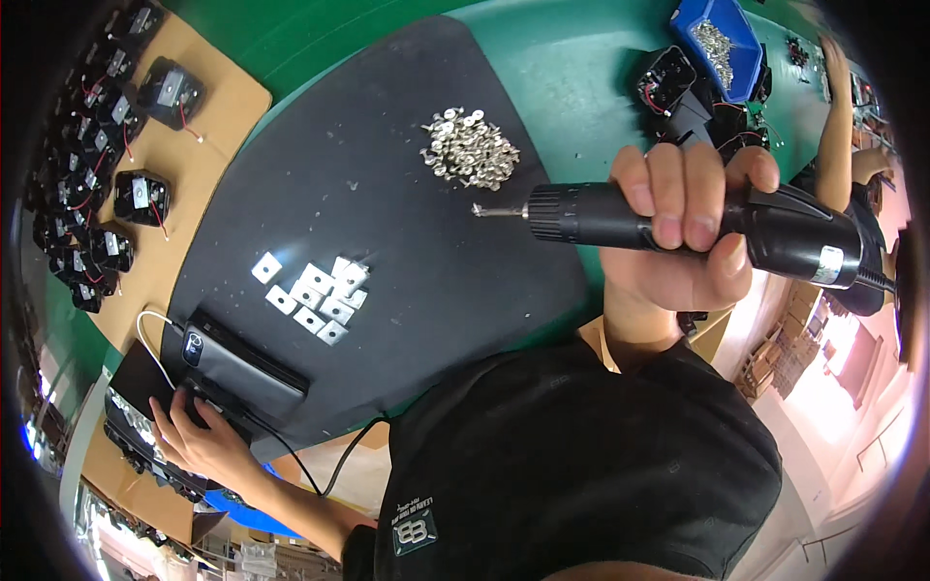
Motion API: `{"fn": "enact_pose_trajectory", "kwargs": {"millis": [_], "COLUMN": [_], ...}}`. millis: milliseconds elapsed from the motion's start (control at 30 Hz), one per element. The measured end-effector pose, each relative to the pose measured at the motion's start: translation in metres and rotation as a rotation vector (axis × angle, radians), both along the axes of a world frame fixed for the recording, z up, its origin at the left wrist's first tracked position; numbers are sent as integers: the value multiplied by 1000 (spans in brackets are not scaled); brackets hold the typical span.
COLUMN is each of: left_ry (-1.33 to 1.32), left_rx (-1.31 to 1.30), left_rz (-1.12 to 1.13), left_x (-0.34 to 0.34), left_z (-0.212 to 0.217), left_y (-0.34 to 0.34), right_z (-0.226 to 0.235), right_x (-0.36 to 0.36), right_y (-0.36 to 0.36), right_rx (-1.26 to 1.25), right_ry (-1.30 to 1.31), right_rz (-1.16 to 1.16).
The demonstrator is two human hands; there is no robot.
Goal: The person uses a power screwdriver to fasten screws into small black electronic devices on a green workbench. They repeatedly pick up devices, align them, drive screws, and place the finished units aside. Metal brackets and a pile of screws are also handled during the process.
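My right hand (678,213) is closed around a black electric screwdriver (591,215), held level above the dark mat with its bit (499,210) pointing left. A small shiny bit of metal shows at the tip, too small to name. Beyond the bit lies a heap of silvery screws (470,148). At the lower left my left hand (199,441) has its fingers spread over a black object beside a black power bank (242,360) with a small display. What lies under the palm is hidden. Several small white square plates with holes (312,288) lie on the mat.
The dark mat (387,87) covers a green table (542,58). Black housings with red wires (143,198) fill a tan board at the left. At the far right stand a blue bin of screws (722,48) and more housings (666,79). Another person's arm (835,126) shows there.
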State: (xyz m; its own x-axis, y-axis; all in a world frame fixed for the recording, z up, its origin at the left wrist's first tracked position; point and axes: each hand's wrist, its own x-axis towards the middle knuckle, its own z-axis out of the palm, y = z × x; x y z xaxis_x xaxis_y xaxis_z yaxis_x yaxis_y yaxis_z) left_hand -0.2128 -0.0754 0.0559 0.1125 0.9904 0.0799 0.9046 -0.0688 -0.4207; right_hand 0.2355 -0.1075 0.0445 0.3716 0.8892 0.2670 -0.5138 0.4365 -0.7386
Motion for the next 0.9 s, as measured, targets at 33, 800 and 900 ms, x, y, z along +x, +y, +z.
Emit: {"fn": "enact_pose_trajectory", "kwargs": {"millis": [33,800,900], "left_ry": [-5,-1079,-1037], "left_rx": [-33,-349,-232], "left_rz": [25,-761,-687], "left_x": [0,252,222], "left_z": [2,-29,-30], "left_y": [1,17,21], "right_z": [-3,-2,-6], "right_x": [3,15,21], "right_y": [-1,-9,-9], "right_rx": [20,92,93], "right_ry": [1,110,71], "right_rz": [20,78,6]}}
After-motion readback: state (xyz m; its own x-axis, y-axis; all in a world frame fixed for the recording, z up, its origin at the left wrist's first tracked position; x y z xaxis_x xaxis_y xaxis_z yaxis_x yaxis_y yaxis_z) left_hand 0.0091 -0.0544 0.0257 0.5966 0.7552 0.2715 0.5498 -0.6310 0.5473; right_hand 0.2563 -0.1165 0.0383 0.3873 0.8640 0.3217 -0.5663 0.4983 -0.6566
